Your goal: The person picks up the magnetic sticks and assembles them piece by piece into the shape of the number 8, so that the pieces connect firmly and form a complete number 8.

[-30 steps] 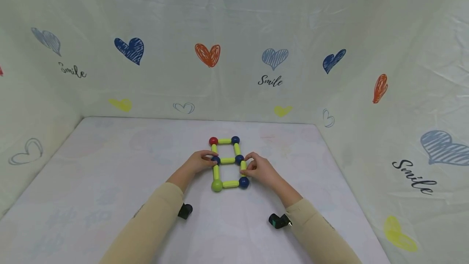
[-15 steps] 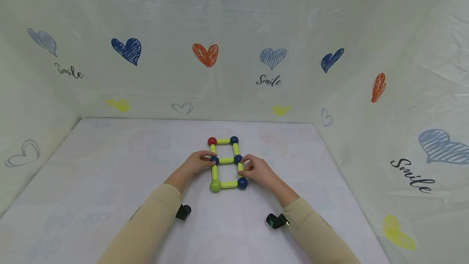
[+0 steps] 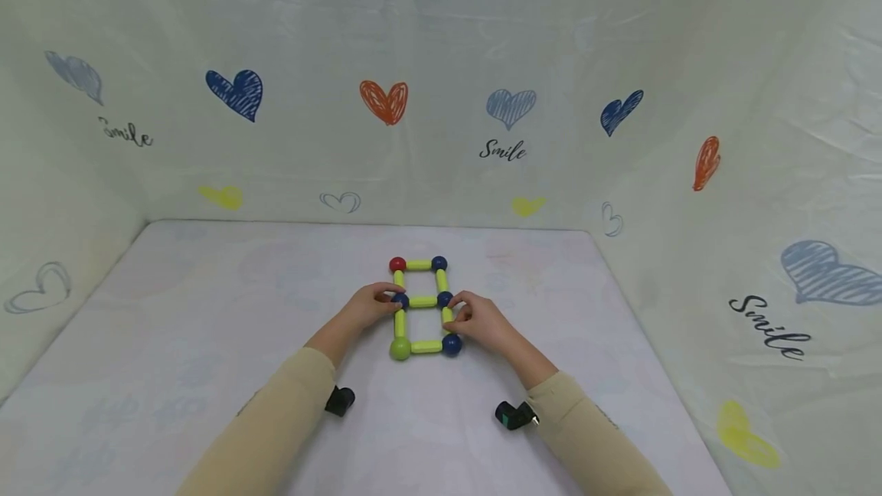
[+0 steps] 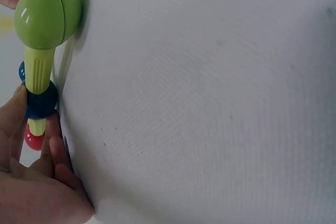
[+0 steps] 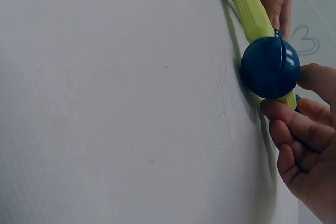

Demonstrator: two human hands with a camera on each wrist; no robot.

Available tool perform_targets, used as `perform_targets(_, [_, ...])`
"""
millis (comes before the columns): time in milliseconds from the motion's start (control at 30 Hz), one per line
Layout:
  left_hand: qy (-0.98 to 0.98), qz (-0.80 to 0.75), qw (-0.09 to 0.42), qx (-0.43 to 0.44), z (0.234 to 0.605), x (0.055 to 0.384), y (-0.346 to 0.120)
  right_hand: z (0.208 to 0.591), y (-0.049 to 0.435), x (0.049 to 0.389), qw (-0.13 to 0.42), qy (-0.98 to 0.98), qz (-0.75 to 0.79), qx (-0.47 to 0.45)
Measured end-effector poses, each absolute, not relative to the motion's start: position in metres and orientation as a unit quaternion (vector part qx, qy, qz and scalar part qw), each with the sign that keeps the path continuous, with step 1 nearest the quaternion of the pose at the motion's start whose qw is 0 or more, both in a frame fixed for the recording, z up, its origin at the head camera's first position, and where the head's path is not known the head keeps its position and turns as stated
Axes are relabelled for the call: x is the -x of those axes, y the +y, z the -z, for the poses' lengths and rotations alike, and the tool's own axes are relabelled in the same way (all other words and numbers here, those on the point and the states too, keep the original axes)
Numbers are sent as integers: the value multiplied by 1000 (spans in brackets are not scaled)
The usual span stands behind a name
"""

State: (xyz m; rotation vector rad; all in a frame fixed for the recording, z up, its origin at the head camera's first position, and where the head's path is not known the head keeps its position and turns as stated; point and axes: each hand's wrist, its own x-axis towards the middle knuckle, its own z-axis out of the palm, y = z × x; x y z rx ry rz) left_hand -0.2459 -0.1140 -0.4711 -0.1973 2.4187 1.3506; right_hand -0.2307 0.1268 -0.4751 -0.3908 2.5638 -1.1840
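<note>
A flat ladder-shaped frame of yellow-green toy rods and balls lies on the white table (image 3: 262, 373). Its far corners are a red ball (image 3: 397, 264) and a blue ball (image 3: 439, 262); a green ball (image 3: 400, 348) and another blue ball (image 3: 451, 344) form the near ones. My left hand (image 3: 367, 305) pinches the middle-left blue ball (image 4: 42, 100) between thumb and fingers. With thumb and fingertips, my right hand (image 3: 484, 322) grips the near-right rod (image 3: 446, 316), just below the middle-right blue ball (image 3: 445, 299). Part of that rod is hidden by the fingers.
Black wrist-camera pieces show under the left sleeve (image 3: 269, 419) and the right sleeve (image 3: 586, 427). Behind the table hangs a pale curtain (image 3: 441, 29) printed with hearts, and it runs along both sides.
The near-right rod has shifted slightly left with my right hand, more in line with the middle-right ball. My left hand keeps its hold. The whole head view drifts a little.
</note>
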Motion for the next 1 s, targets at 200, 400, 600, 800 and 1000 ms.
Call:
perform_targets(200, [869, -458, 179, 51, 470, 246, -116, 476, 124, 228, 144, 888, 417, 133])
perform_targets(400, [877, -448, 172, 32, 470, 245, -120, 476, 120, 226, 138, 885, 425, 132])
perform_targets(600, [880, -443, 170, 14, 470, 241, -126, 475, 119, 222, 131, 895, 404, 136])
perform_targets(800, [897, -404, 175, -29, 467, 232, -133, 466, 127, 214, 107, 925, 338, 135])
perform_targets(1000, [929, -325, 163, -70, 460, 215, -137, 452, 142, 204, 36, 951, 248, 179])
